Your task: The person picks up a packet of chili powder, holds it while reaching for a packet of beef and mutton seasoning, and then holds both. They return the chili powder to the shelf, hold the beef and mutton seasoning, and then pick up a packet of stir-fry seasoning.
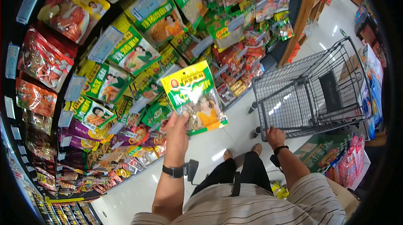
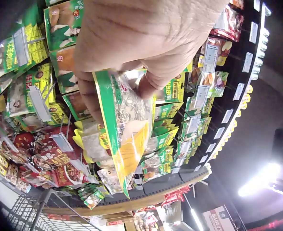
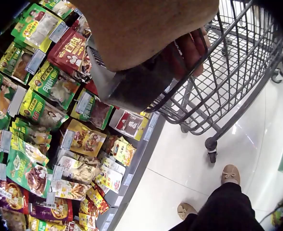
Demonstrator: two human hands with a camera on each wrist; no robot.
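My left hand (image 1: pixel 176 132) pinches a green and yellow food packet (image 1: pixel 195 99) by its lower edge, thumb on the front. The packet is held up before the shelves, printed with a figure in orange and with a clear window. In the left wrist view, dried shredded-looking contents show through the plastic of the packet (image 2: pixel 134 110), and the thumb and fingers lie on either side of its edge. Down at the right, my right hand (image 1: pixel 276 136) grips the near corner of a grey wire shopping cart (image 1: pixel 331 92). The fingers (image 3: pixel 192 50) curl round its bar, partly hidden by the wrist.
Rows of hanging packets (image 1: pixel 134 52) with price tags (image 1: pixel 105 44) fill the shelf at the left. Red packets (image 1: pixel 46 59) hang higher up. Pink packages (image 1: pixel 352 157) stand at the right, near the cart. Shiny tiled floor (image 1: pixel 210 153) runs between shelf and cart.
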